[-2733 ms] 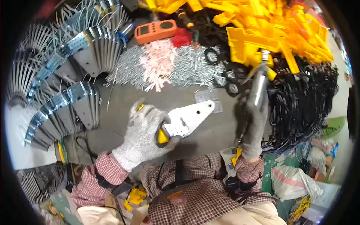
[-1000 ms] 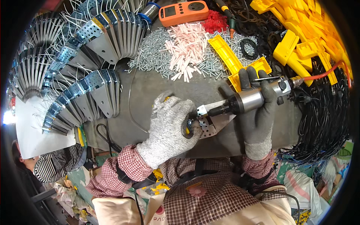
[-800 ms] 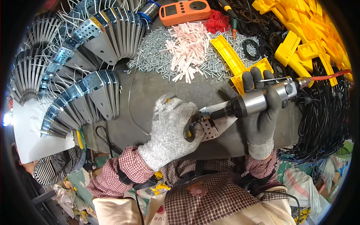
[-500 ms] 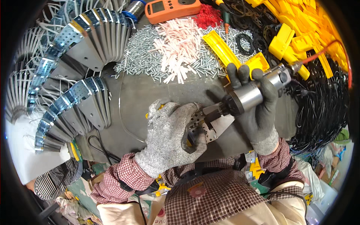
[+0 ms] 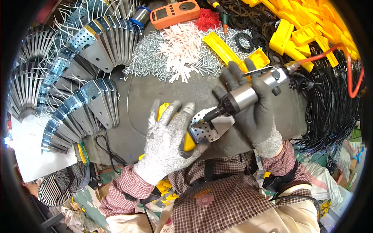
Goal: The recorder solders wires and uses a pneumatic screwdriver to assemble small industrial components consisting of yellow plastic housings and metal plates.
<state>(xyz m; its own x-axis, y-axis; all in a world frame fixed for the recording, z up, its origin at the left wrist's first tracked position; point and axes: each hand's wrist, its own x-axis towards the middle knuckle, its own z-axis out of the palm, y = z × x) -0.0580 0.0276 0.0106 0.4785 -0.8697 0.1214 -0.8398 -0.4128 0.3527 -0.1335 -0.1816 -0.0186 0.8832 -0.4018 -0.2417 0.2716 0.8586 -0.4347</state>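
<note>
My left hand (image 5: 165,136), in a light grey knit glove, is closed around a yellow plastic handle (image 5: 189,142). From that handle a perforated metal bracket (image 5: 202,131) and a flat grey blade (image 5: 224,125) stick out to the right. My right hand (image 5: 261,116), in a dark-palmed glove, grips a silver pneumatic screwdriver (image 5: 243,98) lying tilted across the palm, some fingers stretched past it. Its black nose (image 5: 211,114) points down-left at the upper edge of the bracket; whether it touches a screw cannot be made out.
Silver screws (image 5: 145,52), pale pink sleeves (image 5: 180,46) and yellow handle halves (image 5: 221,48) lie along the far side. Bladed metal parts (image 5: 103,97) fan out at left. Black cables (image 5: 326,108) heap at right, below a red air hose (image 5: 347,58). An orange meter (image 5: 175,14) is at the back.
My left hand has shifted left and its fingers have straightened, showing more of the yellow handle and perforated bracket. The screwdriver has moved slightly left and up in the view, which has itself shifted.
</note>
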